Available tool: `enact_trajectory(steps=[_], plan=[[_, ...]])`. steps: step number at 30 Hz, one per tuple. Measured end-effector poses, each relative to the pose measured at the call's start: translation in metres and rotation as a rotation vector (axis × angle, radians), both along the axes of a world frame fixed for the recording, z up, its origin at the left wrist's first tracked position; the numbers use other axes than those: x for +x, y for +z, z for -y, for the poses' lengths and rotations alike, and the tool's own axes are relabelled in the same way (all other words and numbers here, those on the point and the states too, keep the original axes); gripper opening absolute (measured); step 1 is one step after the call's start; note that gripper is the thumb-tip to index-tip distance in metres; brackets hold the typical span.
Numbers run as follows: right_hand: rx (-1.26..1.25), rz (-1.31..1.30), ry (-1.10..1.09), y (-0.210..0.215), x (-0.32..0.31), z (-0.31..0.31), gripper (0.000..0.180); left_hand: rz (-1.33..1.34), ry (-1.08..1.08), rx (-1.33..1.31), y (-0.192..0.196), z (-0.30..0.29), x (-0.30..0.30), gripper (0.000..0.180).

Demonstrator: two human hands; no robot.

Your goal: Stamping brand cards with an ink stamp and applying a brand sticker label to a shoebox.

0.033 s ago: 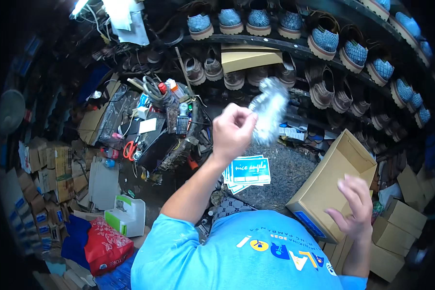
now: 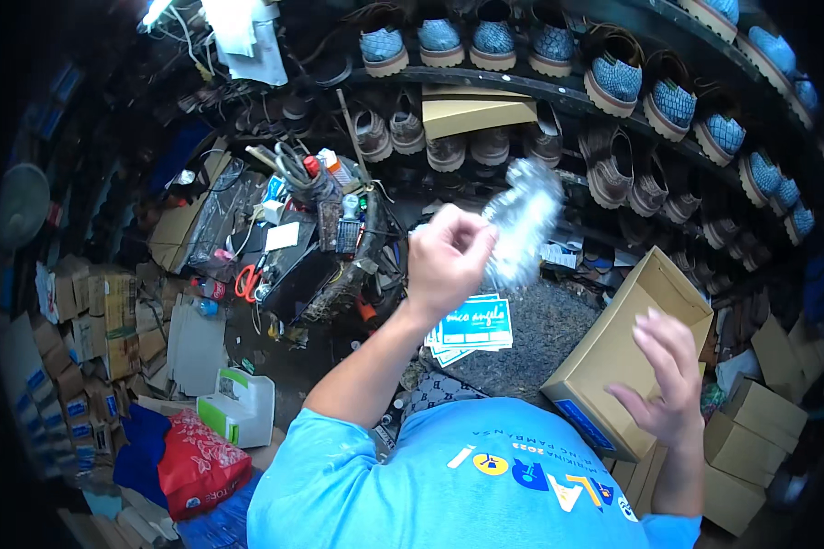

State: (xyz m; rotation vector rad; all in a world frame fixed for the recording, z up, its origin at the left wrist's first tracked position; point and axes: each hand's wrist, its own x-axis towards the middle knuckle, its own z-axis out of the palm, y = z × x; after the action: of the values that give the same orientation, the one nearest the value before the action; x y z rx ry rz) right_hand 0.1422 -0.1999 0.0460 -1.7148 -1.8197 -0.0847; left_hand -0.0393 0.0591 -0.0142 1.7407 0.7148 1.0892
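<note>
My left hand [image 2: 450,256] is raised over the dark worktop [image 2: 549,343]. Its thumb and fingers pinch the edge of a crumpled clear plastic bag [image 2: 525,220], which looks smeared by motion. A small stack of blue-and-white printed cards [image 2: 474,331] lies fanned out on the worktop below that hand. On the right stands a brown open cardboard box [image 2: 604,366], tilted, with a blue label on its near end. My right hand [image 2: 670,380] is open with fingers apart, in front of the box's right side and holding nothing; whether it touches the box I cannot tell.
Shelves hold blue textured shoes [image 2: 493,41] and brown shoes [image 2: 606,169]. To the left, a cluttered bench carries tools, orange-handled scissors [image 2: 247,282] and a calculator [image 2: 345,236]. A white jug [image 2: 238,409] and a red bag [image 2: 201,462] are lower left. Cardboard boxes [image 2: 751,439] pile at right.
My left hand and the plastic bag have shifted slightly right and down. The fingers of my right hand have lifted and shifted slightly left. The box and cards stay put.
</note>
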Motion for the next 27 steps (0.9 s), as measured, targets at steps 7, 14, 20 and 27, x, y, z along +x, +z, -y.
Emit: enact_trajectory(steps=[7,14,20,27], plan=[[-0.153,0.197,0.326,0.0,-0.025,-0.105,0.101,-0.186,-0.398,-0.342,0.01,0.04,-0.037,0.013],[-0.199,0.272,0.466,-0.073,-0.046,-0.127,0.057,-0.456,0.097,0.019,0.02,-0.029,-0.113,0.018],[-0.545,0.351,0.602,-0.092,-0.063,-0.118,0.059,-1.091,0.766,0.004,-0.012,-0.193,-0.226,0.055],[-0.781,0.226,0.605,-0.095,-0.073,-0.115,0.08,-1.063,0.745,-0.129,-0.035,-0.233,-0.251,0.078]])
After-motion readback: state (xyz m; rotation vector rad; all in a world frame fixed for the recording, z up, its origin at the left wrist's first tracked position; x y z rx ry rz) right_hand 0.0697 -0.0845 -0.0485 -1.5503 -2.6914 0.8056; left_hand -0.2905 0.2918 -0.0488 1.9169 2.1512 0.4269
